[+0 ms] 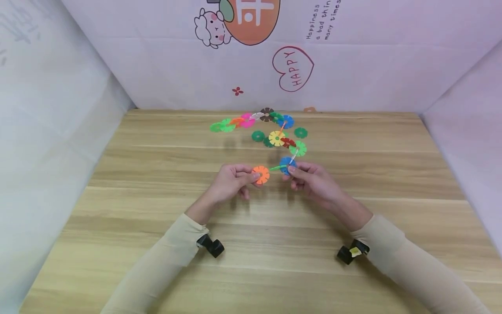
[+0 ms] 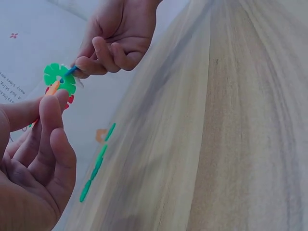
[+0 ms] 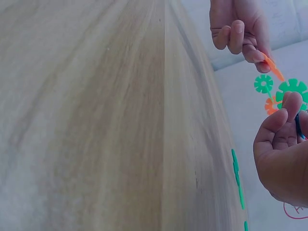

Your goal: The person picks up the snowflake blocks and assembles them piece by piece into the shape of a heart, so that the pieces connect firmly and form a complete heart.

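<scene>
My left hand (image 1: pixel 235 179) pinches an orange notched plastic disc (image 1: pixel 264 175) between thumb and fingers. In my right hand (image 1: pixel 315 181) a blue notched disc (image 1: pixel 286 163) is held, part of it behind the thumb. A bright green disc (image 1: pixel 278 167), seen edge-on from the head, bridges the gap between them; the left wrist view shows this green disc (image 2: pixel 51 72) face-on, the orange rim right at it. From the blue disc a linked chain runs back through a white disc (image 1: pixel 294 156), a light green disc (image 1: pixel 301 148), a red one and a yellow disc (image 1: pixel 276 138).
The chain's far part bends left past a brown disc (image 1: pixel 267 114) and a pink disc (image 1: pixel 247 120) to a green end disc (image 1: pixel 215 127). Several loose dark green discs (image 1: pixel 258 136) lie on the wooden table (image 1: pixel 251 261). A printed white backdrop (image 1: pixel 176 78) stands behind.
</scene>
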A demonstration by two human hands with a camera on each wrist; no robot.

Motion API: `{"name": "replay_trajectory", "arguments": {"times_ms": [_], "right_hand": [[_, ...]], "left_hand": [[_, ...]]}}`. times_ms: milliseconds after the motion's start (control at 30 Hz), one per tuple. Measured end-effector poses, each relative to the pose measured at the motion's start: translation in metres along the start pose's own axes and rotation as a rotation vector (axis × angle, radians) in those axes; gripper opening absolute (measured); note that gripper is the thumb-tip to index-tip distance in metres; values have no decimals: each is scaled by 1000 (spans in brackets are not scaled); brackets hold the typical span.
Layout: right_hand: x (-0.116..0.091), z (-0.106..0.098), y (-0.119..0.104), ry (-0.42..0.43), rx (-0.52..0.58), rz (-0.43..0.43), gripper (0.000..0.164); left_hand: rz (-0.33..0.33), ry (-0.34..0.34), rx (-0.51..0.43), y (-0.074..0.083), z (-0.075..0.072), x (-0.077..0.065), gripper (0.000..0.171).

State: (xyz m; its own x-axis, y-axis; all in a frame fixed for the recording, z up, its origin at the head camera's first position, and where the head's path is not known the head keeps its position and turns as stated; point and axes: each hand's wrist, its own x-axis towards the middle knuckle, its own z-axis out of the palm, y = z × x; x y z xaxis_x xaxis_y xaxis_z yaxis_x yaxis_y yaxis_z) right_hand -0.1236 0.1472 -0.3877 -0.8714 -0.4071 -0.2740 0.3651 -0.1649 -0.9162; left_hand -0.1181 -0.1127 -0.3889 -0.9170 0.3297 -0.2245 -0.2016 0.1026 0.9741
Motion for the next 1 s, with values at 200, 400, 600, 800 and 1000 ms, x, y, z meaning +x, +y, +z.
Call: {"name": "replay_trajectory", "arguments": {"times_ms": [200,400,600,800,1000], "right_hand": [[0,3,1,2,-52,-1,14],[0,7,2,20,-82,-23,15],[-3,10,2,46,-167,-59,15],[-6,8,0,28,-279,-100,16],[-6,3,-1,-8,-337,-113,25]], "left_hand": [[3,25,-1,3,2,0,15],[6,56,-28,7,8,-3,11],[-15,94,-9,9,13,-4,9],[-17,61,-11,8,13,-3,7],[0,32,16,9,10,-2,7]]}}
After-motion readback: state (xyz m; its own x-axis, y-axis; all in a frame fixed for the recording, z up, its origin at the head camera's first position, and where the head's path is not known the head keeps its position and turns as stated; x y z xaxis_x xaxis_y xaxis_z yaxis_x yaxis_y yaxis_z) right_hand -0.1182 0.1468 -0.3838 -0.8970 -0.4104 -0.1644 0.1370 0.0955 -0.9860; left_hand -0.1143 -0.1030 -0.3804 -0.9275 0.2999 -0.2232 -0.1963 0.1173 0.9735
